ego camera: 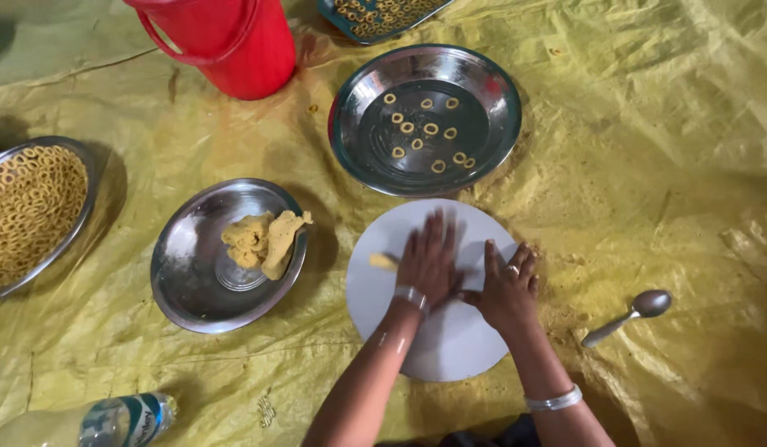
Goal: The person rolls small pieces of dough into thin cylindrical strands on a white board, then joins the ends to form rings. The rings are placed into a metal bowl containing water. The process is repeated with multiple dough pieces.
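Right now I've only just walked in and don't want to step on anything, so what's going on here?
A person presses the left hand flat on a round white board, rolling a yellow dough piece. The right hand rests on the board's edge. A steel plate holds more dough; a tray holds small dough rings.

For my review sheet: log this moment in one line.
left hand: flat on dough strip | right hand: on round board | rings plate beyond

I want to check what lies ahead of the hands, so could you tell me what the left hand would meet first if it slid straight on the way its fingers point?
The left hand points up the round white board; past its far edge it would probably first meet the rim of the steel plate holding small dough rings.
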